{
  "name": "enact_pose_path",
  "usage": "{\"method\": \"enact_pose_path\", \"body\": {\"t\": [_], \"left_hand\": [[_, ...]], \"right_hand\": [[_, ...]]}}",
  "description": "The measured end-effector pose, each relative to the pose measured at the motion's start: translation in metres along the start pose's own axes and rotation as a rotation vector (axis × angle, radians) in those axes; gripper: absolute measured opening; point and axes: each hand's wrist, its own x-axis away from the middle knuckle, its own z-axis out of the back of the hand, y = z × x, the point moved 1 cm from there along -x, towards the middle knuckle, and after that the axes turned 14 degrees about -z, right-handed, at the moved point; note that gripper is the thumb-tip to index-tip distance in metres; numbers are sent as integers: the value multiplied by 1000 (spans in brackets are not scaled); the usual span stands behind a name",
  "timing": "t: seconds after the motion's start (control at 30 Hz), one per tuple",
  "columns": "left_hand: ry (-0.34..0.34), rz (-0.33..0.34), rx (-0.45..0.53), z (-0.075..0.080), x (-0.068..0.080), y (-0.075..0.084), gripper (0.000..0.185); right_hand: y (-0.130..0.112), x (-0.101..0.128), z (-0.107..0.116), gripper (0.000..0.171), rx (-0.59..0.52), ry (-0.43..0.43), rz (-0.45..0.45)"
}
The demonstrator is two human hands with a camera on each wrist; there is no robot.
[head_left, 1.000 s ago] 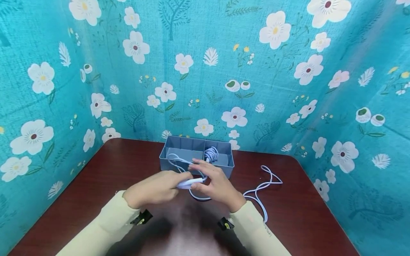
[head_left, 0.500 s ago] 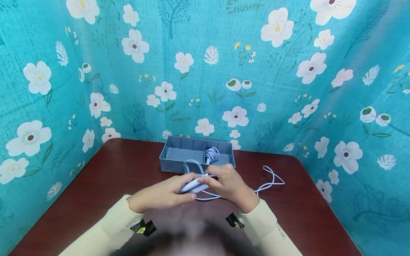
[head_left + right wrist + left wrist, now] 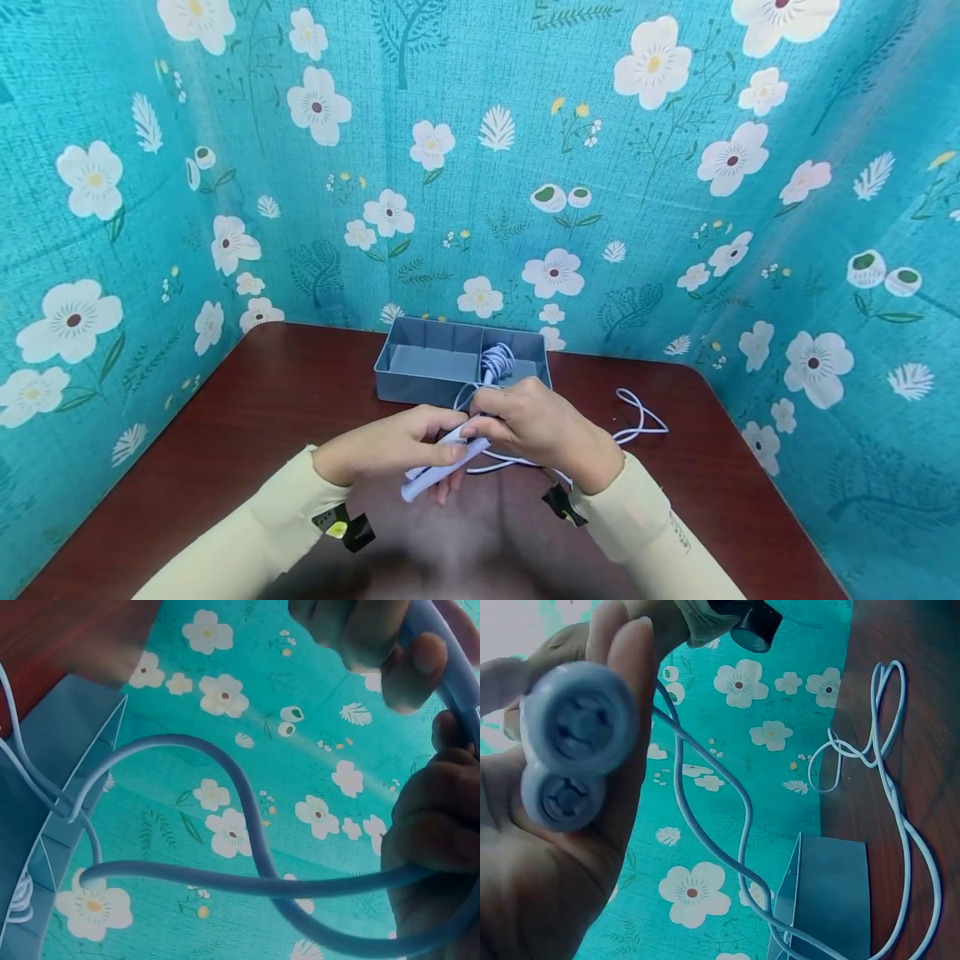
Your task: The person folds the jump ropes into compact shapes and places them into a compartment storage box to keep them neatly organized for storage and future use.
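Two pale lilac jump rope handles (image 3: 422, 485) lie side by side above the table, tilted with their far ends up. My left hand (image 3: 390, 446) grips both between thumb and fingers. Their round slotted end caps (image 3: 583, 726) face the left wrist camera. At the upper end of the handles, my right hand (image 3: 547, 429) pinches with curled fingers where the cord comes out. The jump rope's cord (image 3: 244, 791) loops away from the right hand past the box. Its further length (image 3: 637, 417) trails over the table to the right.
At the back of the dark red table (image 3: 300, 367) stands a blue-grey divided box (image 3: 416, 387). Its right compartment holds a coiled lilac cord (image 3: 497, 363) with a handle-like end. A teal flowered curtain (image 3: 450, 208) encloses the table's back and sides.
The left hand has turned, so the handles now slant with their near ends down. The right hand has moved right from a spread pose and closed in at their upper ends, drawing cord along.
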Motion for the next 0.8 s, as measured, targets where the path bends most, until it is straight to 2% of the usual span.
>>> {"method": "enact_pose_path", "body": {"t": [0.17, 0.3, 0.4, 0.5, 0.63, 0.8], "left_hand": [[-22, -28, -37, -3, 0, -5, 21], [-18, -42, -49, -4, 1, -4, 22], [3, -15, -64, -2, 5, -1, 23], [10, 35, -86, 1, 11, 1, 22], [-5, 75, -110, 6, 19, 4, 19], [-36, 79, -114, 10, 22, 8, 16]], "right_hand": [[-2, -1, 1, 31, 8, -39, 4], [0, 0, 4, 33, 12, -56, -64], [0, 0, 10, 30, 13, -84, -126], [-1, -1, 19, 20, 33, -137, -148], [-1, -4, 30, 14, 73, -224, -119], [-1, -7, 40, 16, 129, -286, -69]]}}
